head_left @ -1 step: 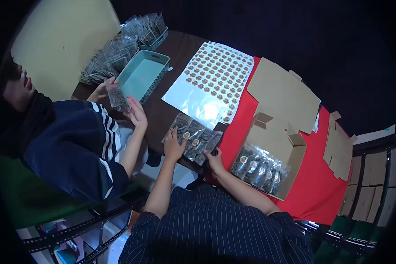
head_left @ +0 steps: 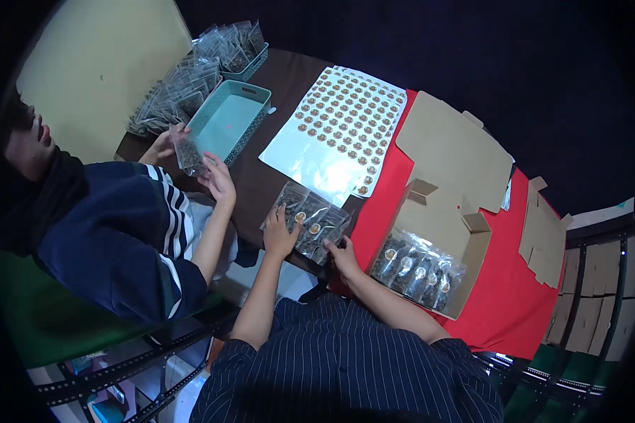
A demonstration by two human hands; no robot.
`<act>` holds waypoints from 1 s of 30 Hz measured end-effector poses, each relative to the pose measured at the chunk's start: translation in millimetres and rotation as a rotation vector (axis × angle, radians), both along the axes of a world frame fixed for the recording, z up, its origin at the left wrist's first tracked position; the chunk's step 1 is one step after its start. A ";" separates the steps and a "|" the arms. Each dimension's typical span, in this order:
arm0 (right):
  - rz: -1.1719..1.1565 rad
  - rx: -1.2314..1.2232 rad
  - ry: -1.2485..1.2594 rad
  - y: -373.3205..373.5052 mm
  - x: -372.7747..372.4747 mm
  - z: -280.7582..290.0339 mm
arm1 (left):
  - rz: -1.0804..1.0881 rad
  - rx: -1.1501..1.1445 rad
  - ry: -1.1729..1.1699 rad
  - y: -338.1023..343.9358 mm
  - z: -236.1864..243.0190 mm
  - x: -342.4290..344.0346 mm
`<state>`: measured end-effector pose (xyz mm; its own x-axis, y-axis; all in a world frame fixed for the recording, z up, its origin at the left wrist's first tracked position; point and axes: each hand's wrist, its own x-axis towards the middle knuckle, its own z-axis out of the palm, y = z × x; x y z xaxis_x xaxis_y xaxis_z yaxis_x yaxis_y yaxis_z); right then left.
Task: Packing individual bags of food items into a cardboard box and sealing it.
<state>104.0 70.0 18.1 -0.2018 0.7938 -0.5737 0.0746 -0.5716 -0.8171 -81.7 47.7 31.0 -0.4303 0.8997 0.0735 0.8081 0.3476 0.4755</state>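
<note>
Five packets sit boxed; at the surface's edge, our left hand spreads over unboxed ones while our right hand pinches.

Wide fisheye view from the left of two head-worn cameras, looking steeply down and forward past the wearer's dark blue pinstriped shirt, close below. The bare left hand and bare right hand sit near the centre, the long brown-and-red-covered surface stretching beyond; black metal shelving curves at the right rim.
</note>
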 end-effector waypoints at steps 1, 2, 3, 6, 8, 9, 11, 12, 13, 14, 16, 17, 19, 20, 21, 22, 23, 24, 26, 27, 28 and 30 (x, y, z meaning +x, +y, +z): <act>-0.009 0.002 -0.003 -1.0 4.1 -14.3 | -0.020 -0.004 -0.019 0.1 3.0 5.1; 0.050 0.070 -0.057 -0.4 3.1 -12.3 | -0.030 -0.010 -0.033 -1.1 3.1 8.4; 0.108 0.139 -0.111 0.5 3.1 -10.0 | -0.030 -0.009 -0.032 -3.1 1.5 13.5; 0.164 0.262 -0.222 -3.3 15.8 31.8 | -0.061 -0.058 -0.100 -10.9 -0.9 34.4; 0.210 0.430 -0.220 -7.7 27.1 72.3 | -0.064 -0.064 -0.086 -15.6 0.4 50.4; 0.208 0.433 -0.224 -7.9 32.7 84.6 | -0.072 -0.072 -0.071 -16.7 0.5 58.0; 0.184 0.593 -0.218 -7.3 45.5 105.4 | -0.111 -0.068 -0.011 -15.8 2.1 67.9; 0.180 0.596 -0.223 -6.6 51.8 116.2 | -0.104 -0.103 -0.032 -15.1 2.0 67.5; 0.153 0.525 -0.147 -5.7 58.8 127.2 | -0.098 -0.140 -0.053 -14.8 1.9 66.2; 0.119 0.455 -0.071 -3.4 66.8 135.7 | -0.100 -0.161 -0.108 -11.2 8.0 64.5; 0.039 0.401 0.133 1.6 83.0 138.0 | -0.069 -0.100 0.013 -4.5 18.4 74.2; 0.020 0.401 0.124 3.5 91.5 138.7 | -0.033 -0.040 0.134 0.5 34.5 80.8; -0.017 0.338 0.193 4.8 104.7 146.4 | -0.101 0.059 0.201 12.0 67.4 88.6; 0.049 0.298 0.270 7.0 110.6 157.6 | -0.201 0.102 -0.193 16.7 79.3 92.6; 0.035 0.299 0.266 7.7 120.9 156.3 | -0.301 0.140 -0.591 24.2 90.4 98.1; 0.114 0.261 0.262 8.3 131.0 153.2 | -0.465 0.069 -0.800 32.9 101.9 101.9; 0.197 0.225 0.259 9.5 137.3 151.9 | -0.474 0.067 -0.800 34.6 109.1 112.3; 0.145 0.193 0.293 7.8 138.5 153.7 | -0.481 -0.006 -1.149 36.9 114.3 127.5; 0.069 0.300 0.234 7.0 141.3 143.1 | -0.461 -0.082 -1.572 40.3 114.2 150.9; 0.004 0.404 0.176 7.1 142.9 139.7 | -0.474 -0.089 -1.573 41.3 113.4 158.1; -0.022 0.479 0.100 7.3 144.9 138.8 | -0.502 -0.045 -1.468 42.8 113.9 164.7; -0.057 0.456 0.091 6.1 148.1 142.7 | -0.545 0.006 -1.232 42.4 124.5 174.3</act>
